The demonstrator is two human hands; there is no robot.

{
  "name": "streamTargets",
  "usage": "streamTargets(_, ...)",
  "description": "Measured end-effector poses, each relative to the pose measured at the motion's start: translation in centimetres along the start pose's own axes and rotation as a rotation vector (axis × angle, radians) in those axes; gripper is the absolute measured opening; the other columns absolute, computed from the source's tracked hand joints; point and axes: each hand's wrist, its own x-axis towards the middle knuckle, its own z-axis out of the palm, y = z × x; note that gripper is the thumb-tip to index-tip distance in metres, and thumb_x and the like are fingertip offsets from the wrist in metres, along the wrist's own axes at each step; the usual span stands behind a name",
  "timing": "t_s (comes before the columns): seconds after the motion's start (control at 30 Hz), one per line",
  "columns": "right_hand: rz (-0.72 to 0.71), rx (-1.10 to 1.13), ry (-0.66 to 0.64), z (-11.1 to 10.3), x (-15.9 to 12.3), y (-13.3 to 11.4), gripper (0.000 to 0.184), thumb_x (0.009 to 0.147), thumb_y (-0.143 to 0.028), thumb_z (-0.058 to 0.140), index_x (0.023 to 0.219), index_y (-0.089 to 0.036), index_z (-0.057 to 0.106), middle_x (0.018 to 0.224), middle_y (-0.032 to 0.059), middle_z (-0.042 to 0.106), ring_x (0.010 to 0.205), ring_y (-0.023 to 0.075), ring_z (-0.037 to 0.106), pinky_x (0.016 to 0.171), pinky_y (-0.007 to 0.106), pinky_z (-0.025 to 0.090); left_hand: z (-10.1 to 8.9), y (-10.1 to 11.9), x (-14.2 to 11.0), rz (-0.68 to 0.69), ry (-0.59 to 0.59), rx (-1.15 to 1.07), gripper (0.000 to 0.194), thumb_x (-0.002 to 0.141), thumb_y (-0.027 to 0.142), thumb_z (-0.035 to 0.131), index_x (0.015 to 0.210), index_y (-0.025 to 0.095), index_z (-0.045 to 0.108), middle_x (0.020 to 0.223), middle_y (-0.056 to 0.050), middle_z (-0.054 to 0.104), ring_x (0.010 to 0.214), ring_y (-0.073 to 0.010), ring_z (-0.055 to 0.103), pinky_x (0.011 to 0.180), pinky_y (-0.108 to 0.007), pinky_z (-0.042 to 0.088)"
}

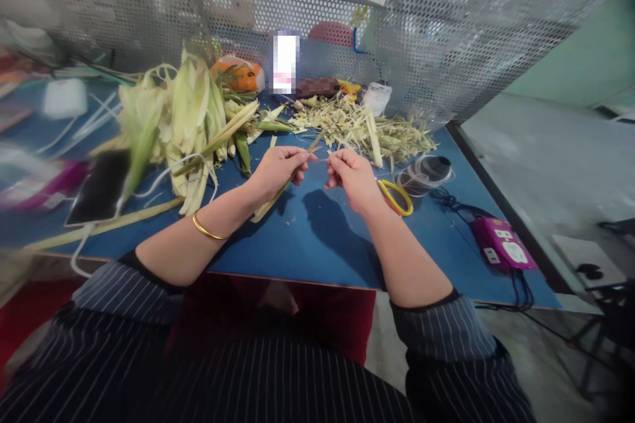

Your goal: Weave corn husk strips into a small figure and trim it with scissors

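My left hand (pixel 282 165) is closed around a pale green-yellow strip of corn husk (pixel 268 208), which sticks out below the palm and above the fingers. Just to its right, my right hand (pixel 350 175) pinches a thin pale thread (pixel 321 160) that spans the small gap between both hands. Right of that hand lie yellow-handled scissors (pixel 399 197), their blades hidden. Behind the scissors a dark spool (pixel 431 170) with loose pale thread rests on its side. Both hands are above the blue tabletop (pixel 332 258).
Corn husks (pixel 191 106) are heaped at the left, with husk scraps (pixel 357 122) spread along the back. A black phone (pixel 99 186) with a white cable lies left. A lit phone (pixel 285 66) stands at the back. A magenta power strip (pixel 503 244) sits near the right edge.
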Motion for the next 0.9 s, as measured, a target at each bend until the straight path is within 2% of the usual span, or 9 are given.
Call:
streamTargets(0.07, -0.059, -0.056, 0.011, -0.1, -0.1, -0.1, 0.014, 0.088, -0.030, 0.056, 0.077, -0.022, 0.051, 0.063, -0.0051, 0.048, 0.043, 0.0060, 0.041, 0.045, 0.023, 0.039, 0.0, -0.2, 0.1, 0.033, 0.018, -0.013, 0.019, 0.094, 0.013, 0.052, 0.085, 0.011, 0.069, 0.064, 0.003, 0.054, 0.046, -0.0041, 0.049, 0.047, -0.021, 0.042)
streamTargets(0.13, -0.117, -0.148, 0.039, -0.3, -0.1, -0.1, 0.013, 0.089, -0.030, 0.054, 0.078, -0.023, 0.051, 0.060, -0.0052, 0.045, 0.044, 0.0069, 0.038, 0.044, 0.022, 0.033, 0.0, -0.4, 0.2, 0.056, 0.004, 0.005, 0.018, 0.093, 0.014, 0.054, 0.084, 0.011, 0.069, 0.064, 0.003, 0.054, 0.046, -0.0045, 0.050, 0.047, -0.021, 0.043)
streamTargets(0.23, -0.268, -0.316, 0.109, -0.7, -0.1, 0.0, 0.013, 0.089, -0.028, 0.054, 0.078, -0.022, 0.053, 0.060, -0.0038, 0.048, 0.053, 0.0094, 0.042, 0.052, 0.024, 0.035, 0.0, -0.5, 0.2, 0.076, -0.025, 0.141, 0.016, 0.091, 0.017, 0.056, 0.083, 0.011, 0.070, 0.062, 0.003, 0.053, 0.046, -0.0053, 0.050, 0.047, -0.021, 0.043)
streamTargets(0.33, -0.447, -0.466, 0.171, -0.9, -0.2, -0.1, 0.014, 0.089, -0.027, 0.054, 0.077, -0.020, 0.055, 0.065, -0.0025, 0.053, 0.059, 0.0107, 0.046, 0.060, 0.027, 0.037, -0.2, -0.5, 0.0, 0.155, -0.019, 0.370, 0.019, 0.091, 0.020, 0.055, 0.084, 0.013, 0.071, 0.060, 0.003, 0.053, 0.046, -0.0068, 0.051, 0.050, -0.022, 0.043)
streamTargets(0.43, -0.538, -0.580, 0.199, -0.9, -0.5, -0.2, 0.014, 0.090, -0.028, 0.055, 0.079, -0.020, 0.055, 0.067, -0.0023, 0.055, 0.060, 0.0111, 0.046, 0.063, 0.028, 0.037, -0.5, -0.1, -0.3, 0.273, -0.005, 0.630, 0.022, 0.090, 0.020, 0.052, 0.084, 0.014, 0.072, 0.061, 0.002, 0.058, 0.050, -0.0091, 0.053, 0.055, -0.024, 0.043)
streamTargets(0.63, -0.701, -0.835, 0.215, -0.8, -1.3, -0.5, 0.021, 0.097, -0.033, 0.049, 0.083, -0.020, 0.059, 0.081, 0.0032, 0.063, 0.070, 0.0142, 0.053, 0.065, 0.029, 0.037, -1.0, -0.1, -0.3, 0.492, 0.027, 1.134, 0.022, 0.091, 0.020, 0.050, 0.088, 0.016, 0.072, 0.084, -0.007, 0.071, 0.080, -0.0199, 0.063, 0.071, -0.030, 0.043)
streamTargets(0.7, -0.728, -0.954, 0.194, -0.9, -1.4, -0.7, 0.025, 0.099, -0.034, 0.047, 0.085, -0.019, 0.061, 0.088, 0.0054, 0.065, 0.072, 0.0149, 0.055, 0.064, 0.029, 0.035, -1.1, -0.3, -0.2, 0.529, -0.021, 1.271, 0.024, 0.093, 0.020, 0.048, 0.092, 0.016, 0.072, 0.090, -0.008, 0.071, 0.084, -0.0208, 0.064, 0.071, -0.031, 0.042)
streamTargets(0.77, -0.709, -1.002, 0.166, -1.2, -1.3, -0.9, 0.027, 0.099, -0.036, 0.048, 0.085, -0.020, 0.063, 0.090, 0.0059, 0.066, 0.073, 0.0151, 0.055, 0.063, 0.029, 0.034, -1.3, -0.3, -0.2, 0.573, -0.126, 1.350, 0.025, 0.093, 0.019, 0.046, 0.095, 0.018, 0.071, 0.095, -0.006, 0.071, 0.084, -0.0193, 0.064, 0.070, -0.029, 0.042)
streamTargets(0.9, -0.564, -0.827, 0.054, -2.3, -0.4, -1.1, 0.018, 0.090, -0.031, 0.061, 0.076, -0.019, 0.063, 0.082, 0.0032, 0.066, 0.074, 0.0153, 0.055, 0.067, 0.029, 0.036, -1.8, 0.1, -0.1, 0.671, -0.349, 1.301, 0.026, 0.092, 0.018, 0.045, 0.094, 0.021, 0.072, 0.095, -0.004, 0.071, 0.082, -0.0169, 0.064, 0.070, -0.027, 0.042)
